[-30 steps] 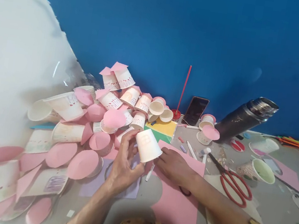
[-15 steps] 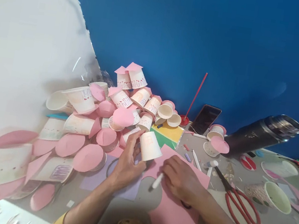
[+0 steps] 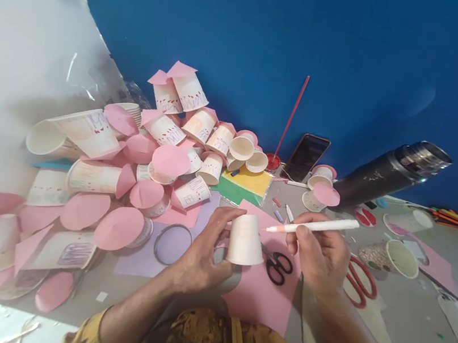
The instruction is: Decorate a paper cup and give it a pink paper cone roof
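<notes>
My left hand (image 3: 211,249) is closed around a white paper cup (image 3: 245,241), held upside down with its wide rim downward. Faint peach-coloured marks show on the cup's side. Between the fingers of my right hand (image 3: 322,251) is a white felt-tip pen (image 3: 324,226), uncapped, its orange tip pointing left just beside the cup and apart from it. Beneath the hands lie a pink paper sheet (image 3: 269,303) and small scissors with black handles (image 3: 279,268).
Paper cups with pink cone tops (image 3: 119,228) are heaped on the left. A metal ring (image 3: 172,244) lies on purple paper. Right of centre are a phone (image 3: 306,157), a dark flask (image 3: 379,174), red-handled scissors (image 3: 361,283) and a patterned cup (image 3: 390,257). A blue wall stands behind.
My right hand has risen from the pink paper and turned the felt-tip pen toward the cup. The small black scissors have come into view. The camera view has shifted.
</notes>
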The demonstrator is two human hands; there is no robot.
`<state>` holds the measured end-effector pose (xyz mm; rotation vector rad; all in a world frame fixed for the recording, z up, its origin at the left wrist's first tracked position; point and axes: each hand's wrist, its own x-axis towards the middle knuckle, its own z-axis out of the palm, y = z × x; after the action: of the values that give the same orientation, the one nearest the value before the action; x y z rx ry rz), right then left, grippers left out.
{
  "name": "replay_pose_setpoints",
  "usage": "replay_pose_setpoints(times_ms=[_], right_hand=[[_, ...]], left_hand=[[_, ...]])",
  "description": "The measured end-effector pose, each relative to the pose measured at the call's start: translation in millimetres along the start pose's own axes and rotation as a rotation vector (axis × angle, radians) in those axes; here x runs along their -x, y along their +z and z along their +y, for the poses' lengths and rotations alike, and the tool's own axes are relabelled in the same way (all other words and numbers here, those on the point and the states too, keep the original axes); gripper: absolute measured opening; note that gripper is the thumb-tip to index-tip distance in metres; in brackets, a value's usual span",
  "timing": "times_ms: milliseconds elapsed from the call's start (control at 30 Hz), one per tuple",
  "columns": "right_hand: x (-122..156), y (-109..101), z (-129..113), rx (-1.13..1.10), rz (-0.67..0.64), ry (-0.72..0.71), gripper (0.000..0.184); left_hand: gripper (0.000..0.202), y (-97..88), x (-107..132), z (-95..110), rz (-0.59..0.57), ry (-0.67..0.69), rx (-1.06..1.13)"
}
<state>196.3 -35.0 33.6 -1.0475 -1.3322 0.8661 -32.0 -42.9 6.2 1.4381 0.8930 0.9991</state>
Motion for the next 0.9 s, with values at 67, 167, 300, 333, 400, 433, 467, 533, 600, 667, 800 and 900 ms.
replay_pose_setpoints(times_ms=[67,167,300,333,400,433,467,533,600,667,800,900], right_hand=[[2.5,-0.7,-3.1,0.045,-0.019,0.004,0.014],[4.4,-1.6,-8.5,0.160,-0.071,-0.078,0.011],[3.9,-1.3,-10.3,0.300,-0.098,-0.201,0.009],[3.6,-1.1,-10.0,0.319,-0.101,-0.214,0.009],[3.2,-0.8,-9.6,0.344,-0.099,-0.221,0.010],[3.0,-0.9,-9.6,0.357,-0.096,-0.222,0.011],[3.0,-1.1,-9.7,0.369,-0.095,-0.224,0.011],[2.9,-2.1,-10.3,0.383,-0.109,-0.219,0.012],[3.0,-3.0,-11.1,0.389,-0.141,-0.203,0.013],[3.2,-3.3,-11.8,0.387,-0.157,-0.194,0.013],[3.5,-2.0,-13.1,0.385,-0.111,-0.228,0.010],[4.3,-1.5,-13.6,0.379,-0.140,-0.218,0.010]], left_hand=[[0.084,1.2,1.5,-1.7,-0.028,0.000,-0.002],[0.086,1.4,2.0,-4.3,-0.048,0.005,-0.002],[0.087,1.3,1.4,-4.9,-0.062,-0.003,0.001],[0.087,1.3,1.3,-4.5,-0.064,-0.003,0.003],[0.086,1.3,1.1,-3.1,-0.065,-0.006,0.008],[0.086,1.3,1.0,-2.4,-0.063,-0.011,0.010],[0.087,1.3,1.0,-1.6,-0.061,-0.018,0.011],[0.088,1.1,0.8,-0.2,-0.055,-0.032,0.013],[0.087,0.8,0.8,0.9,-0.056,-0.043,0.015],[0.086,0.8,0.9,1.6,-0.059,-0.049,0.016],[0.087,1.5,1.0,1.8,-0.059,-0.048,0.031],[0.086,2.5,0.8,1.6,-0.052,-0.048,0.036]])
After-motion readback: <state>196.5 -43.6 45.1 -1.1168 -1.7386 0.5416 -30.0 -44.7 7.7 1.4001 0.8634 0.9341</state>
